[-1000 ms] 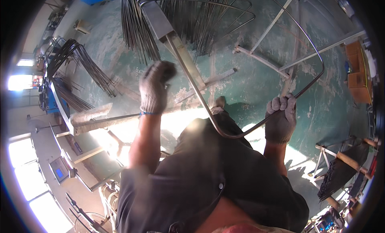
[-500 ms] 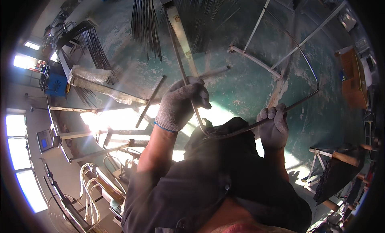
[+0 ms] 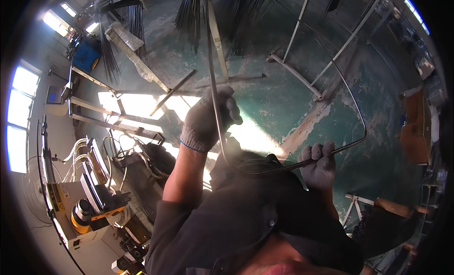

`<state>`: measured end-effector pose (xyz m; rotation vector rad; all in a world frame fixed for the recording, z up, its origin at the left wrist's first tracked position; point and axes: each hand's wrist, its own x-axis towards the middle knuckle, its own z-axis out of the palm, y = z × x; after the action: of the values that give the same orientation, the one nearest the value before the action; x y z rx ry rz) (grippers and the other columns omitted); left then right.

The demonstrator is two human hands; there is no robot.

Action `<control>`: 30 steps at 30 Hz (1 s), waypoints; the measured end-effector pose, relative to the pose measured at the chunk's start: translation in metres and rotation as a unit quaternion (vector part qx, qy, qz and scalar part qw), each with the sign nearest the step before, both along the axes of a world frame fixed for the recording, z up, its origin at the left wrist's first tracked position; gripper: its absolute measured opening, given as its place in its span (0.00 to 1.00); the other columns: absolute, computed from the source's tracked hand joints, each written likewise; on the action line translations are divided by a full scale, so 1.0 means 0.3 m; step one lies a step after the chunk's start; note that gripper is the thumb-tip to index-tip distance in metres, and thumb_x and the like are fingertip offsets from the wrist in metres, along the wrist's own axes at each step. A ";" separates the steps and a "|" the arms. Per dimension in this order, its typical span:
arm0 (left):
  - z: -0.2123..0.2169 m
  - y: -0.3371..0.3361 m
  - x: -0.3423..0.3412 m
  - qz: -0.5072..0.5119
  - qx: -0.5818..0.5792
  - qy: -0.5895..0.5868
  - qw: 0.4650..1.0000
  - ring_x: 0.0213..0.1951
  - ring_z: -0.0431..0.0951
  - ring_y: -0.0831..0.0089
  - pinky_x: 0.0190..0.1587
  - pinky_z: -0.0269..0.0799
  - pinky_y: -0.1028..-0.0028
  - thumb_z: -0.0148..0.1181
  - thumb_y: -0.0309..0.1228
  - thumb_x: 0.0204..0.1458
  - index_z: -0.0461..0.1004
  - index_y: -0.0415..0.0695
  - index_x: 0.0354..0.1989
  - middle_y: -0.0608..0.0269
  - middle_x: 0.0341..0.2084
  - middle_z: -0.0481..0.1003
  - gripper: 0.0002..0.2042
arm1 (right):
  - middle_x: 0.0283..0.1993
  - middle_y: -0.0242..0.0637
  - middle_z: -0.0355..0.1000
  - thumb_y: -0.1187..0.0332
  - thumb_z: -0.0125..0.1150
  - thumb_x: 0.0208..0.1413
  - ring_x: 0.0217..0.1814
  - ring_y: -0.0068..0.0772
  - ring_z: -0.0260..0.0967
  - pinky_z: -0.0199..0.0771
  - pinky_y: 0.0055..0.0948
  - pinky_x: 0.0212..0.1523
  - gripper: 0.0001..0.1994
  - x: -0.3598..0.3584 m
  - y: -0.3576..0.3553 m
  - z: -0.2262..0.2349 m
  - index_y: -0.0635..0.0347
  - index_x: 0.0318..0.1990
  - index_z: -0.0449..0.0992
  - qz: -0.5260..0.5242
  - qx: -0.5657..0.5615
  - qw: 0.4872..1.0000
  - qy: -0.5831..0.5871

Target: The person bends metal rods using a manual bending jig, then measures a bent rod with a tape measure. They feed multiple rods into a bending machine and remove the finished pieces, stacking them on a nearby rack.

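A thin metal rod [image 3: 350, 146], bent into a wide frame with rounded corners, is held in front of my body. My left hand [image 3: 208, 121], in a grey knit glove with a blue cuff edge, is closed around its left side, which runs up and away from me. My right hand [image 3: 319, 167], gloved the same way, has its fingers curled over the near side, left of the right corner. Between my hands the near left bend hangs close to my dark shirt [image 3: 265, 218]. The rod's far ends fade into the background and are hard to trace.
Bundles of thin rods [image 3: 191, 22] hang at the far side. A pale metal stand [image 3: 298, 78] is on the worn green floor at far right, with a brown box [image 3: 415, 128] beyond. Machinery with pale hoses [image 3: 78, 156] stands at left, near a blue unit [image 3: 86, 57].
My view has turned toward the left, bringing more of the machinery in. Both hands keep hold of the rod; its right corner sits slightly lower and further left in the picture.
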<state>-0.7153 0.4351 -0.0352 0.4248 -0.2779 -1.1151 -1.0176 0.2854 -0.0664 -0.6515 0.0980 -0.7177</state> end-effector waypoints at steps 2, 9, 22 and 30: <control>0.073 0.046 -0.092 0.003 -0.065 0.001 0.998 0.39 0.76 0.62 0.45 0.70 0.64 0.51 0.48 0.73 0.74 0.36 0.60 0.55 0.40 0.80 0.24 | 0.38 0.23 0.70 0.64 0.76 0.60 0.40 0.28 0.62 0.62 0.32 0.37 0.16 -0.090 0.019 0.034 0.41 0.40 0.67 0.017 0.006 0.999 -0.041; 0.309 0.102 -0.324 -0.059 -0.128 -0.074 0.987 0.45 0.81 0.56 0.54 0.75 0.56 0.51 0.53 0.70 0.74 0.36 0.63 0.49 0.45 0.81 0.30 | 0.35 0.28 0.69 0.74 0.73 0.56 0.33 0.32 0.65 0.68 0.31 0.27 0.18 -0.374 0.083 0.187 0.46 0.36 0.64 0.011 -0.080 0.976 -0.202; 0.230 0.082 -0.344 -0.059 -0.013 0.132 0.989 0.38 0.77 0.62 0.47 0.74 0.62 0.49 0.36 0.70 0.75 0.42 0.42 0.58 0.33 0.76 0.12 | 0.55 0.43 0.78 0.72 0.62 0.68 0.49 0.44 0.79 0.83 0.39 0.46 0.12 -0.337 0.119 0.279 0.53 0.57 0.74 -0.093 -0.153 0.976 -0.125; 0.061 -0.040 -0.181 -0.015 -0.029 0.293 0.956 0.36 0.72 0.69 0.45 0.71 0.64 0.52 0.43 0.69 0.73 0.46 0.36 0.67 0.29 0.72 0.14 | 0.48 0.46 0.83 0.65 0.58 0.73 0.46 0.39 0.83 0.85 0.36 0.45 0.11 -0.012 -0.089 0.400 0.61 0.55 0.80 -0.031 -0.136 0.989 -0.055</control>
<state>-0.7697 0.4231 -0.0170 0.0251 0.2071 -1.2073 -1.0211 0.2588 0.0536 -0.8699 -0.0827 -0.8334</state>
